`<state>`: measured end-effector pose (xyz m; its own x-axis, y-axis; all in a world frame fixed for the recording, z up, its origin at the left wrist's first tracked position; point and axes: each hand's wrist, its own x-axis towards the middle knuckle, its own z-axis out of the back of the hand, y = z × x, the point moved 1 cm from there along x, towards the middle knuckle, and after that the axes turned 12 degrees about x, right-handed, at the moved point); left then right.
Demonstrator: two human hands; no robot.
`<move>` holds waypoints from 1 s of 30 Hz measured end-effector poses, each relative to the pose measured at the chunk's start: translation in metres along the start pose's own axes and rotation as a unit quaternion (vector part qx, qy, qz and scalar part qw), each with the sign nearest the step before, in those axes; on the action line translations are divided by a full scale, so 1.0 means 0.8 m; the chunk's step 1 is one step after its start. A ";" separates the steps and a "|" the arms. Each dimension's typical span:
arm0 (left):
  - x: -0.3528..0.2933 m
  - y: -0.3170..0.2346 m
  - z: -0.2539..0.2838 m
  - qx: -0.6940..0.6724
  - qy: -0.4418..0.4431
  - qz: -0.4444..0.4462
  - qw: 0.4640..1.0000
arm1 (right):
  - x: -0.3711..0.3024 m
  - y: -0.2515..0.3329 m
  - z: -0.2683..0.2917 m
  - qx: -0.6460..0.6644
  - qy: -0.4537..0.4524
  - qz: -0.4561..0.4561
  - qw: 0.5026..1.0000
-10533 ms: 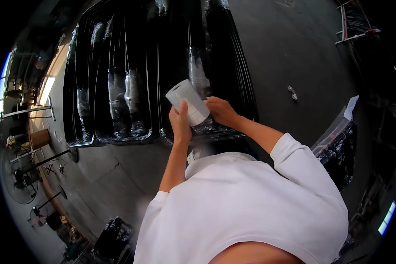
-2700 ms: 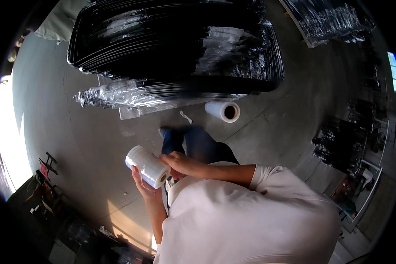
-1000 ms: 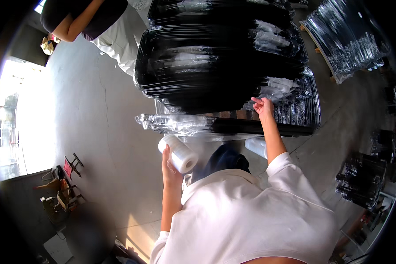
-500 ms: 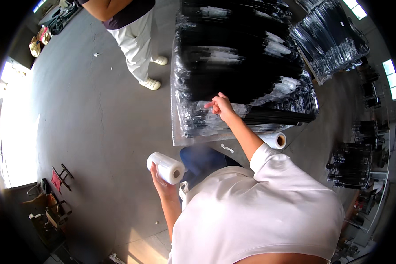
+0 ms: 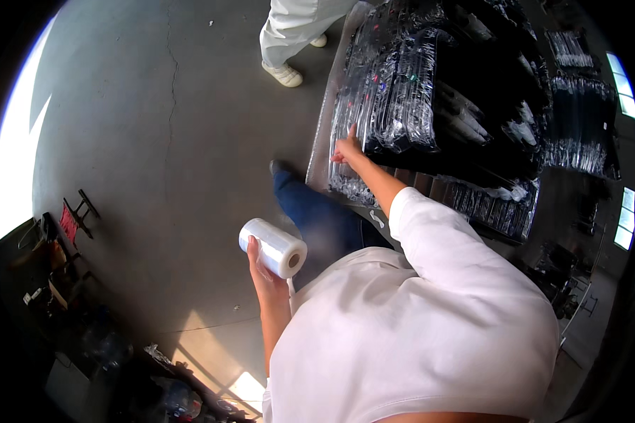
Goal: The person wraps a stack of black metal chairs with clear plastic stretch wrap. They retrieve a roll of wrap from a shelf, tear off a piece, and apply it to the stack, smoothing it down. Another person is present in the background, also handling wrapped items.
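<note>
A roll of clear stretch film (image 5: 267,243) rests in my left hand (image 5: 259,268), whose fingers are wrapped round its side. The roll is tilted, with its cardboard core end facing me, and it is held beside my blue trouser leg. My right hand (image 5: 347,148) reaches forward over the near left edge of a large stack of dark, film-wrapped packs (image 5: 395,99). Its index finger points away from me and the other fingers are loosely bent, with nothing visible between them. Whether the fingertips touch the wrap, I cannot tell.
Another person in white trousers (image 5: 289,32) stands beyond the stack's left side. More wrapped bundles (image 5: 582,127) stand at the far right. A small red-seated stool (image 5: 68,224) and clutter line the left side. A scrap of film (image 5: 377,218) lies on the floor near the stack.
My view has turned and I have shifted left along the stack. My right hand is now by its left edge, index finger stretched. The film roll stays in my left hand.
</note>
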<state>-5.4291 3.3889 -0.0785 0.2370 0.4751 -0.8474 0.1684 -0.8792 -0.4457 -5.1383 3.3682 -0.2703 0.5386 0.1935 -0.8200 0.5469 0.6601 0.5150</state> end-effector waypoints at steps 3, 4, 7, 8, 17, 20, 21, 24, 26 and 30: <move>0.029 -0.050 -0.028 -0.006 0.003 0.010 1.000 | 0.037 0.031 -0.009 -0.025 -0.045 -0.030 0.998; 0.038 -0.064 -0.038 0.007 0.000 0.021 1.000 | 0.051 0.028 -0.009 0.006 -0.051 -0.040 0.998; 0.068 -0.106 -0.069 0.038 0.002 0.040 0.998 | 0.056 0.045 -0.021 0.081 -0.054 -0.063 0.993; 0.077 -0.119 -0.080 0.051 0.007 0.044 0.998 | 0.053 0.052 -0.025 0.089 -0.065 -0.058 0.992; 0.149 -0.210 -0.175 0.194 0.176 0.087 0.961 | -0.019 0.078 0.006 0.323 -0.129 -0.056 0.936; 0.154 -0.234 -0.219 0.292 0.261 0.113 0.913 | -0.015 0.016 0.042 0.591 0.029 -0.094 0.801; 0.153 -0.240 -0.231 0.328 0.280 0.128 0.893 | -0.039 0.021 0.051 0.633 -0.030 -0.050 0.772; 0.157 -0.240 -0.258 0.416 0.366 0.152 0.818 | -0.106 0.018 0.103 0.694 -0.259 0.023 0.672; 0.165 -0.226 -0.268 0.468 0.413 0.169 0.763 | -0.158 0.003 0.150 0.752 -0.293 0.125 0.577; 0.164 -0.207 -0.268 0.557 0.477 0.209 0.647 | -0.255 -0.009 0.241 0.722 -0.325 0.266 0.550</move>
<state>-5.2207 3.6046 -0.0539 0.6112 -0.4734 -0.6342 -0.7694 -0.1676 -0.6164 -5.1287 3.1839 -0.0583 0.7280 -0.5288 -0.4364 -0.1119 -0.7196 0.6853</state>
